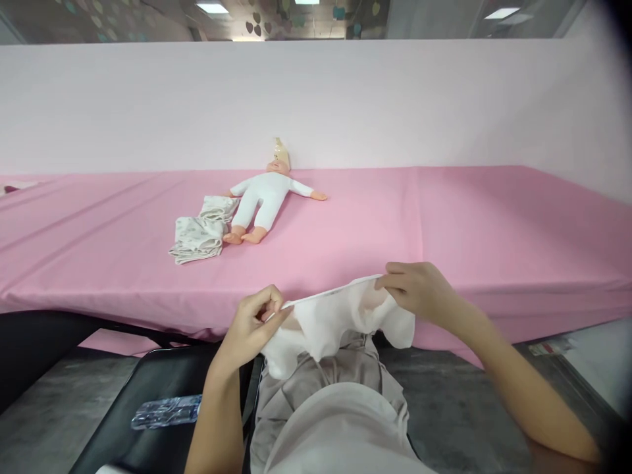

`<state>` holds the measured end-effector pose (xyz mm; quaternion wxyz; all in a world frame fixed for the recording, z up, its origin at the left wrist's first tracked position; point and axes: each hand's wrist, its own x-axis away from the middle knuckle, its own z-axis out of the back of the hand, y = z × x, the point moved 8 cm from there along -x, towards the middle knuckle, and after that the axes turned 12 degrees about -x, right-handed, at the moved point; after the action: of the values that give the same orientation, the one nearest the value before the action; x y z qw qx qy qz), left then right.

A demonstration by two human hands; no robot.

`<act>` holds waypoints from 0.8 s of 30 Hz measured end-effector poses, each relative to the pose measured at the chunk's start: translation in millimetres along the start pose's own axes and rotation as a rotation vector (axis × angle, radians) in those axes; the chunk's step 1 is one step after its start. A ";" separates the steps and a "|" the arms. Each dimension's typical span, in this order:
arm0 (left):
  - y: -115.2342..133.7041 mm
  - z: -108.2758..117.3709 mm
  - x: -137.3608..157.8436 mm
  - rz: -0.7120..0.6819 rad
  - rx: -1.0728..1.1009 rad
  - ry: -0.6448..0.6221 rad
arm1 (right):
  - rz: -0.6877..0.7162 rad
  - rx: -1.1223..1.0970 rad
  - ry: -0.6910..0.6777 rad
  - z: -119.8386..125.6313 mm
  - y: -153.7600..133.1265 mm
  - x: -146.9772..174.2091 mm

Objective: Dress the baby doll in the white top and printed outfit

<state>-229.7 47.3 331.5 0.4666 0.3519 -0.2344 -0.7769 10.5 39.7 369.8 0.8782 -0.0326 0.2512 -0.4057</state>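
Soft white piece of thin fabric (323,326) hung between both hands, over the seated person's lap, near the front edge of the long worktop draped in pink cloth (365,224). Left hand (253,324): grip pinched the fabric's upper edge at one end. Right hand (419,288): grip pinched the same edge at the other end, slightly higher in view. Upper edge ran nearly straight; lower part fell in loose folds. Beyond, a baby doll in a white bodysuit (266,193) lay on its back, arms spread. Folded pale patterned cloths (199,237) lay beside its legs. Clear plastic bottle (166,412) lay on a black chair seat (148,378), left.
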 end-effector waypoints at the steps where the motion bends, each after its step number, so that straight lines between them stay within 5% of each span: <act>1: 3.3 -1.2 -0.5 -0.036 -0.026 -0.040 | -0.057 0.095 -0.093 -4.4 5.7 -4.2; 5: 4.6 -11.1 -7.5 -0.075 -0.221 -0.172 | -0.227 0.337 -0.320 -14.9 19.5 -14.4; 12: -18.1 -13.6 -27.5 0.084 -0.556 0.008 | -0.238 0.363 -0.374 -34.2 23.9 -23.9; 15: -27.8 -25.3 -32.5 0.102 -0.501 -0.045 | -0.271 0.218 -0.362 -37.6 31.3 -29.0; 21: -65.8 -50.3 -39.4 0.201 -0.094 -0.164 | -0.298 -0.446 -0.434 -36.2 31.7 -33.8; 24: -70.2 -53.6 -43.6 0.163 -0.025 -0.178 | -0.227 -0.488 -0.491 -40.3 32.3 -33.4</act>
<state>-214.2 116.0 262.8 0.5100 0.2554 -0.2932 -0.7672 -4.0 91.6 340.1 0.8282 -0.3654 0.1172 -0.4086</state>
